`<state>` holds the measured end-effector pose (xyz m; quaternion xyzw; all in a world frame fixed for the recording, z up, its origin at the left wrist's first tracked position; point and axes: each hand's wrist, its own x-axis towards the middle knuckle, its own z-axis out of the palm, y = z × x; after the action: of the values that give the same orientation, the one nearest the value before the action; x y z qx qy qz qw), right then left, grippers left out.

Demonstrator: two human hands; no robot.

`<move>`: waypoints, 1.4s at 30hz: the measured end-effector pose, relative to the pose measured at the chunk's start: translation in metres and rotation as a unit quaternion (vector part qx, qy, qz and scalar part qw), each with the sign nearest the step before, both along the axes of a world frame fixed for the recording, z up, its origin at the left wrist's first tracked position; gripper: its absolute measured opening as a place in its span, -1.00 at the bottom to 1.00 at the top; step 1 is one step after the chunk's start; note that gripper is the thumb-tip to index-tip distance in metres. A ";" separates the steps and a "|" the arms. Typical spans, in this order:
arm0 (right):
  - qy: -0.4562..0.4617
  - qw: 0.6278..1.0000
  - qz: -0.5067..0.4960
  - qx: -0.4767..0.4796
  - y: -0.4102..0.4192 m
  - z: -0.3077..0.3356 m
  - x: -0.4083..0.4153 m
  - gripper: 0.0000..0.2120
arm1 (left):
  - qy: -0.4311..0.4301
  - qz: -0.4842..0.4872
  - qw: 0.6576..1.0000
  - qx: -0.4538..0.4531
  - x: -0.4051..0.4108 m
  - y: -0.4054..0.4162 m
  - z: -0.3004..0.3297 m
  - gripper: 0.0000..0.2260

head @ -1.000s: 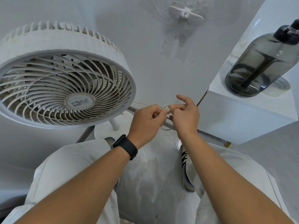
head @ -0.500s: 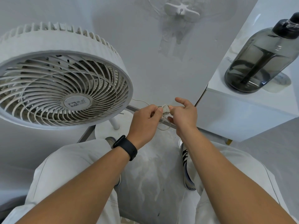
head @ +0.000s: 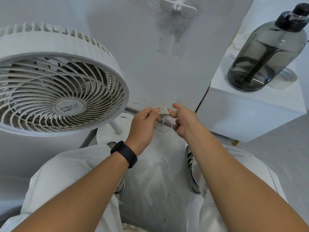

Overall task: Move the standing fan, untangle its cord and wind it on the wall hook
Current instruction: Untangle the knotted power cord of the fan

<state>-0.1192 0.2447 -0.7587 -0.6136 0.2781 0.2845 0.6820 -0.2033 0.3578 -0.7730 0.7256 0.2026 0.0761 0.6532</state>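
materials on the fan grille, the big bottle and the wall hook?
White round fan grille: looks like matte moulded plastic, thin curved ribs, dusty. Dark smoky see-through bottle: probably glossy tinted plastic, straw visible inside; black cap. White wall hook: likely plastic on an adhesive pad; too small to be sure.

We see bright, even, soft light, faint shadows, no glare. Wide-angle bending stretches the frame edges; forearms (head: pixel 234 190) loom large. Focus sharp, slight softness at corners.

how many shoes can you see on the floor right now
2: left shoe is mostly hidden beneath the left forearm and knee; right shoe shows between the legs, by the right forearm.
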 end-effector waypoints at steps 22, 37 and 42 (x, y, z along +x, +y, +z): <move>-0.140 0.990 -0.015 -0.025 -0.011 -0.008 0.011 -0.77 | -0.093 -0.033 0.994 -0.039 0.001 0.013 0.018 -0.70; -0.249 0.960 0.089 0.089 -0.009 0.012 -0.001 -0.77 | -0.022 -0.085 0.996 0.026 0.003 0.013 0.008 -0.77; -0.165 0.948 -0.138 0.233 -0.027 0.016 0.024 -0.77 | -0.017 -0.143 0.982 0.124 0.002 0.018 0.003 -0.84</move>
<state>-0.0954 0.2181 -0.7428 -0.4316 0.1698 0.1391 0.8749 -0.2009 0.3761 -0.7697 0.8213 0.0744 0.0184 0.5653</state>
